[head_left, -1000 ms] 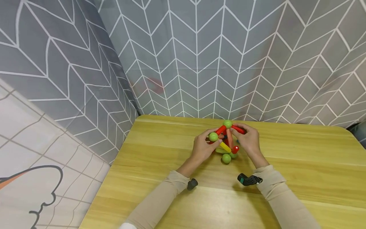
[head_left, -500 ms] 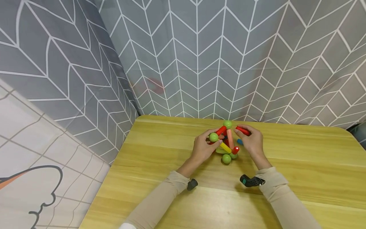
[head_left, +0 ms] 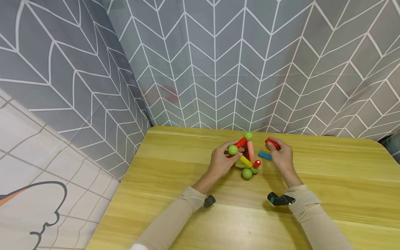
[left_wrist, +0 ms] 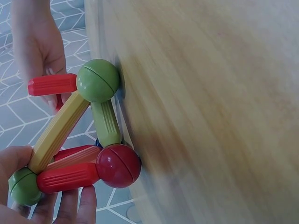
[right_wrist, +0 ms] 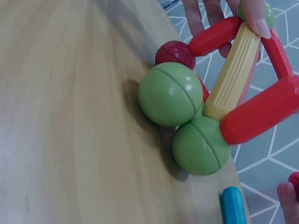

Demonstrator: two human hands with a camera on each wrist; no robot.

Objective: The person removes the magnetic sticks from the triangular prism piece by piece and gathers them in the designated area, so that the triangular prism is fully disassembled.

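A building-toy frame of colored sticks and balls stands on the table, with my left hand (head_left: pixel 220 161) pinching its green ball (head_left: pixel 232 149) at the upper left corner. From that ball a yellow stick (left_wrist: pixel 56 133) slopes to a pair of green balls (right_wrist: pixel 170 94) at the table. A red ball (left_wrist: pixel 118 165) sits low on the frame, joined by a red stick (left_wrist: pixel 67 177). To the right of the frame, my right hand (head_left: pixel 282 158) holds a loose red stick (head_left: pixel 273 144) between thumb and fingers. Another red stick (right_wrist: pixel 261 109) juts from the lower green ball.
A blue stick (head_left: pixel 265 156) lies on the wooden table (head_left: pixel 175 166) between the frame and my right hand. Behind the table's far edge hangs a grey patterned curtain (head_left: pixel 200 69). Black wrist devices (head_left: pixel 279 199) sit at both wrists.
My right hand has drawn the red stick away from the frame's top green ball and moved right with it. The blue stick has come into fuller view. The left hand stays put.
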